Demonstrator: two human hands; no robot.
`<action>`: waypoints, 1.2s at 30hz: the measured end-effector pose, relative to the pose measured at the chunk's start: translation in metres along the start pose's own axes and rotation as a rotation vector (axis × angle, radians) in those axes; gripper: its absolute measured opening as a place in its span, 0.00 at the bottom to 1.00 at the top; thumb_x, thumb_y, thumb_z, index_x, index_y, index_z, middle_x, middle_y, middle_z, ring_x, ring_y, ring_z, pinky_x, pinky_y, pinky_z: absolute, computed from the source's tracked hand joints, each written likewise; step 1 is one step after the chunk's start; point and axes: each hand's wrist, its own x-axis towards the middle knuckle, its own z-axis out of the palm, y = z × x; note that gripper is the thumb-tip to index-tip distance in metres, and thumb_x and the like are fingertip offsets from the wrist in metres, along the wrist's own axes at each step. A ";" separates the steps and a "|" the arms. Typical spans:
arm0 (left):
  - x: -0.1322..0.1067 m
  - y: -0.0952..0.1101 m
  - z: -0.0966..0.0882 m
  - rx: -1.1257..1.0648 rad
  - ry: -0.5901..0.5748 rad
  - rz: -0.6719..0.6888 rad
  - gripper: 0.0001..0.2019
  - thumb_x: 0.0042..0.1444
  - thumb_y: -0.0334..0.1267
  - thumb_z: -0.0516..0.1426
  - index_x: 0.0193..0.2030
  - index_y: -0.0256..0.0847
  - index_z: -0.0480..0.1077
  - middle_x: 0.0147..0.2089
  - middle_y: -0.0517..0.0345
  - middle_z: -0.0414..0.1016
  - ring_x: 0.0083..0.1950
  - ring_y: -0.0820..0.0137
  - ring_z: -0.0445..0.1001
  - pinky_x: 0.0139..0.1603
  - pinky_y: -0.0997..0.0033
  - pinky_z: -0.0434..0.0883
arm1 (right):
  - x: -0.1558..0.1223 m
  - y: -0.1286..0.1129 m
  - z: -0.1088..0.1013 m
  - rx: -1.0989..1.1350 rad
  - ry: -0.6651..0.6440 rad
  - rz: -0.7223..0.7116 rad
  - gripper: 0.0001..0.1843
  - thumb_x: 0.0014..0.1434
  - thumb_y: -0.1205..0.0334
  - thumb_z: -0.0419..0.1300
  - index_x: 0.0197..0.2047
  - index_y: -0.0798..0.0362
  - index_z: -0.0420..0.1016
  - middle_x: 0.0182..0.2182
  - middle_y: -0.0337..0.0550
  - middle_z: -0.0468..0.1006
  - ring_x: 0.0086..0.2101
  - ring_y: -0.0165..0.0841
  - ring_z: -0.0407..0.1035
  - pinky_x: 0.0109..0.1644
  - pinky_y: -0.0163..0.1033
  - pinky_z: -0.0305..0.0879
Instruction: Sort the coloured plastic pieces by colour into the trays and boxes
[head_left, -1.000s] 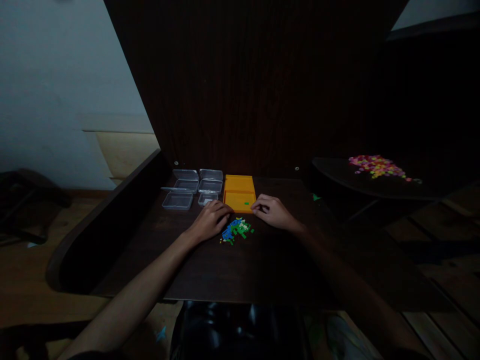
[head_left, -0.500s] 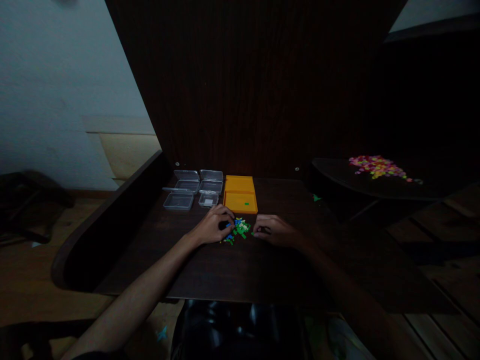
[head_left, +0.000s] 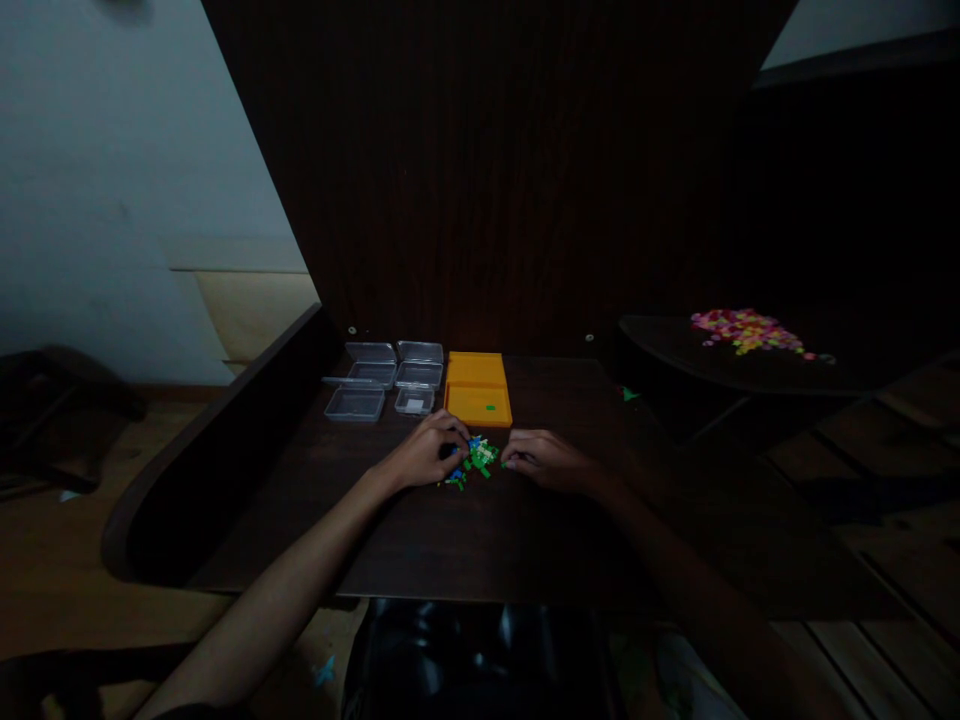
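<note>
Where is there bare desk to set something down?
Bare desk shows right of the yellow case, behind the right hand, and nearer than the toy-brick pile, between the forearms. Crowded: from the left hand across that pile, and back left, around four clear plastic boxes.

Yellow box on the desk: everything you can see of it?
The yellow box is rectangular, plastic-looking and open: a shallow front tray with a raised rim, and a lid-like back half extending away from the person. One small green piece lies in the tray, right of centre. The box sits on the dark desk, right of the clear boxes and beyond the brick pile. The left hand is close to its front-left corner; contact is unclear.
</note>
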 end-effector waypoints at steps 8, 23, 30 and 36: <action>-0.001 0.001 0.000 -0.017 0.013 0.014 0.07 0.61 0.34 0.56 0.37 0.40 0.76 0.44 0.51 0.78 0.49 0.64 0.72 0.55 0.61 0.69 | 0.017 0.010 -0.011 0.042 0.343 0.040 0.10 0.64 0.61 0.57 0.38 0.55 0.79 0.31 0.43 0.76 0.29 0.30 0.67 0.34 0.34 0.62; 0.006 0.002 -0.004 -0.159 0.363 -0.259 0.09 0.62 0.41 0.58 0.41 0.38 0.74 0.38 0.54 0.80 0.38 0.68 0.78 0.41 0.69 0.73 | 0.034 0.034 -0.002 0.008 0.530 0.211 0.10 0.58 0.69 0.58 0.36 0.56 0.82 0.29 0.42 0.74 0.27 0.29 0.66 0.32 0.34 0.62; 0.023 -0.010 0.001 -0.023 0.361 -0.312 0.06 0.59 0.34 0.57 0.41 0.37 0.74 0.37 0.55 0.80 0.37 0.68 0.78 0.38 0.71 0.73 | 0.030 0.024 0.007 0.047 0.635 0.183 0.10 0.57 0.68 0.57 0.34 0.55 0.81 0.26 0.41 0.72 0.26 0.29 0.64 0.31 0.34 0.62; 0.051 -0.018 0.002 0.093 0.168 -0.293 0.07 0.57 0.30 0.57 0.35 0.35 0.77 0.32 0.51 0.80 0.33 0.66 0.77 0.38 0.70 0.72 | 0.030 0.004 0.013 0.090 0.590 0.106 0.10 0.58 0.67 0.57 0.34 0.55 0.81 0.24 0.40 0.73 0.23 0.28 0.61 0.29 0.34 0.60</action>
